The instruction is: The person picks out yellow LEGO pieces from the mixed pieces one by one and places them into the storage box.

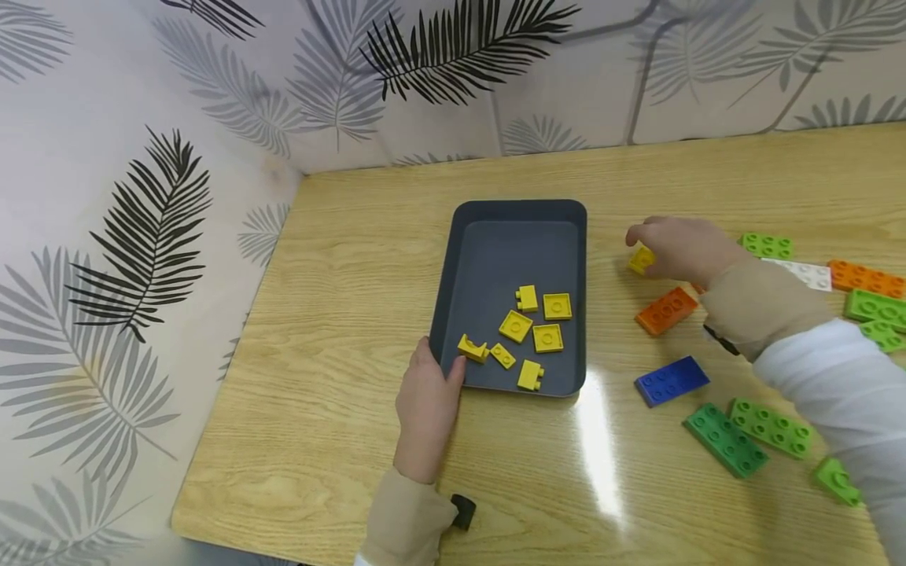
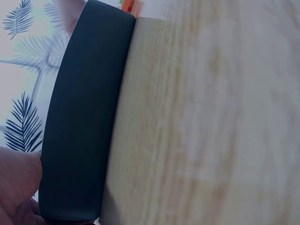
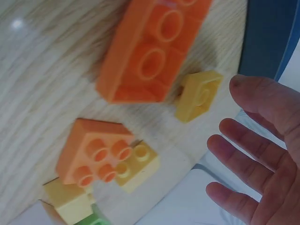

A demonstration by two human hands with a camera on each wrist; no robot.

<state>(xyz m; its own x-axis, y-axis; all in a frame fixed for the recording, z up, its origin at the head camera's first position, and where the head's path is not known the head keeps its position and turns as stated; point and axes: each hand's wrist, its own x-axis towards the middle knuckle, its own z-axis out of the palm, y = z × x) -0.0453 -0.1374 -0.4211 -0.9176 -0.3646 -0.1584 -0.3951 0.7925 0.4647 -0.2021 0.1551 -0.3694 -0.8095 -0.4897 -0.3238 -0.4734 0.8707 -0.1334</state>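
Observation:
My left hand [image 1: 428, 397] holds the near left corner of a dark grey tray [image 1: 510, 211], its thumb at the front wall and its fingers along the left side. In the left wrist view the tray's outer wall [image 2: 89, 112] stands on the wooden table. Several yellow toy bricks [image 1: 516, 325] lie in the near half of the tray. To the right of the tray, my right hand [image 1: 683, 248] is over a small yellow brick [image 1: 641, 260]. The right wrist view shows this hand's fingers spread, with the yellow brick [image 3: 199, 96] lying just off the fingertips.
Beside the right hand lies an orange brick [image 1: 667, 310]. Nearer me are a blue brick [image 1: 672, 381] and a dark green brick [image 1: 725, 440]. Light green, white and orange bricks [image 1: 867, 278] spread to the right. More yellow bricks [image 3: 138, 166] touch an orange one [image 3: 93, 152]. Patterned wall behind.

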